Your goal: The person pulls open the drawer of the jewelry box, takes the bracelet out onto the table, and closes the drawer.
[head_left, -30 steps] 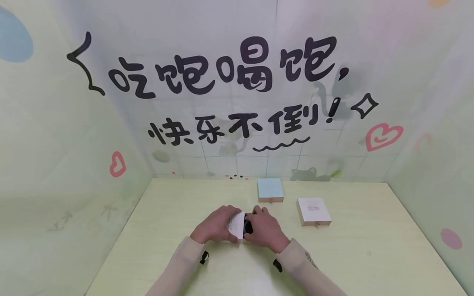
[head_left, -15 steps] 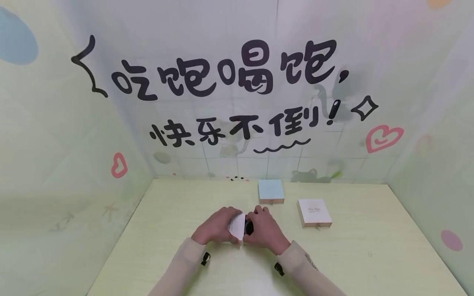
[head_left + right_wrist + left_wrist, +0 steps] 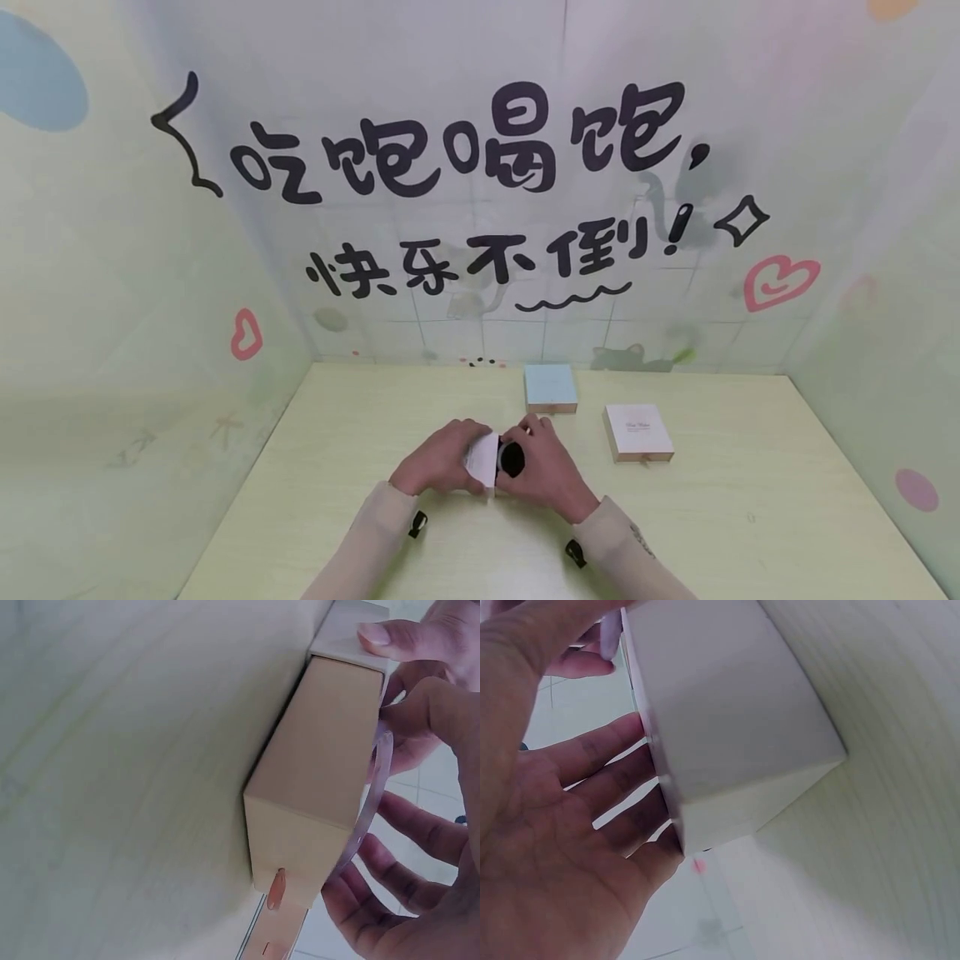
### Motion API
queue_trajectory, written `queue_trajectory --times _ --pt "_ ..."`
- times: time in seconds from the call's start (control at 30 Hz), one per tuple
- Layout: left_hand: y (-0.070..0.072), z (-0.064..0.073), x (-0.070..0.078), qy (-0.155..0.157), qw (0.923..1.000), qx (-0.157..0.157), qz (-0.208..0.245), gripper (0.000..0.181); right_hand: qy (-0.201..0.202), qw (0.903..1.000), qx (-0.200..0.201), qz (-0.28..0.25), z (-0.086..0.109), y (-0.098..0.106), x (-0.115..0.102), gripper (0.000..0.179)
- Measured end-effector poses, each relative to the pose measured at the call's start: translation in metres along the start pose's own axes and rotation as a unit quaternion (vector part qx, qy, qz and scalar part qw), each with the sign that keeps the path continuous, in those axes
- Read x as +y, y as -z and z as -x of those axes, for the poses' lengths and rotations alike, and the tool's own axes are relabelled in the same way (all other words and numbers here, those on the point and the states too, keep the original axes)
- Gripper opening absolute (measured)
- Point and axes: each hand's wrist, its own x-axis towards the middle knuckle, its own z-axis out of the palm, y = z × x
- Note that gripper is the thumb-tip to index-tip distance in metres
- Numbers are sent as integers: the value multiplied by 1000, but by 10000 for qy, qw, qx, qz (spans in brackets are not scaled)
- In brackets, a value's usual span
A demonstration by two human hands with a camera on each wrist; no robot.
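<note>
Right hand [image 3: 551, 475] has edged outward, baring more dark disc [image 3: 513, 458]. Left hand [image 3: 444, 458] grips the white box [image 3: 483, 461], apparently steadying it while the right pinches the disc at its three o'clock; blue box [image 3: 551, 386] lies beyond, between one and two.

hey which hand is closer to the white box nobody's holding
Right. The right hand is left of the unheld white box, slightly nearer the camera; the left hand is farther left, beyond the right one.
</note>
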Motion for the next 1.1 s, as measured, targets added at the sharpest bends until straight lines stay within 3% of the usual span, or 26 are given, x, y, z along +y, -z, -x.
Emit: queue_trajectory --times 0.27,0.57,0.7,0.8,0.97,1.1 --pt "-1 0 -1 -10 10000 13 35 86 78 9981 -2 -614 6 11 -3 39" --pt "1 -2 1 -11 9999 -40 102 86 646 9929 -155 -984 21 19 -12 38" --pt "-1 -3 1 15 10000 -40 87 83 1169 9877 -250 -1006 29 21 -19 39" --pt "-2 -2 0 43 9999 -40 87 82 1545 9821 -352 -1021 34 19 -24 39" --pt "-3 0 -1 143 9998 -58 153 85 1774 9753 -758 -1074 43 12 -33 38" --pt "-4 0 -1 216 9996 -54 148 86 1954 9714 -1065 -824 48 3 -39 37"
